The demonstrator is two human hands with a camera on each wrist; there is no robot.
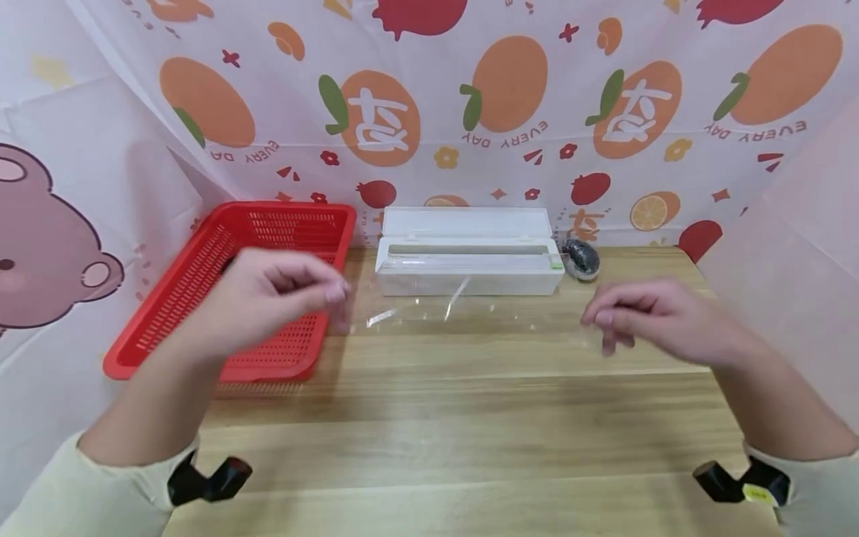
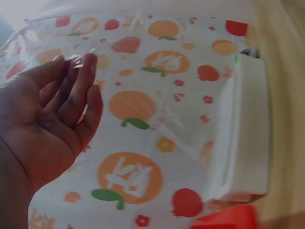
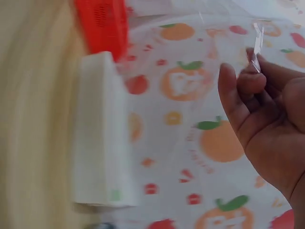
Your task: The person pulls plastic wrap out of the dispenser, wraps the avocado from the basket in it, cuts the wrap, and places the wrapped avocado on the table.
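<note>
Both hands are hovering above the middle of the light wooden tabletop (image 1: 470, 418), stretching a sheet of clear plastic cling film (image 1: 463, 317) between them. The left hand (image 1: 271, 298) is pinching the film's left edge between thumb and fingertips; in the left wrist view the film edge is showing crinkled against the fingertips (image 2: 88, 64). The right hand (image 1: 654, 317) is pinching the film's right edge the same way, fingers curled in; the right wrist view is showing a twisted strip of film standing up from the fingertips (image 3: 252, 81).

The film is running back to the white rectangular plastic wrap dispenser box (image 1: 470, 250), which is sitting at the far edge of the tabletop with its lid standing open. The sheet is hanging just in front of the box, above the wood, faint glints marking its creases.

A red perforated plastic basket (image 1: 174, 313) is lying at the far left corner, overhanging the left edge, partly behind the left hand. A small dark round object (image 1: 581, 258) is resting just beside the box's right end; what it is cannot be told. A fruit-patterned cloth backdrop (image 1: 510, 112) is hanging behind the tabletop.
</note>
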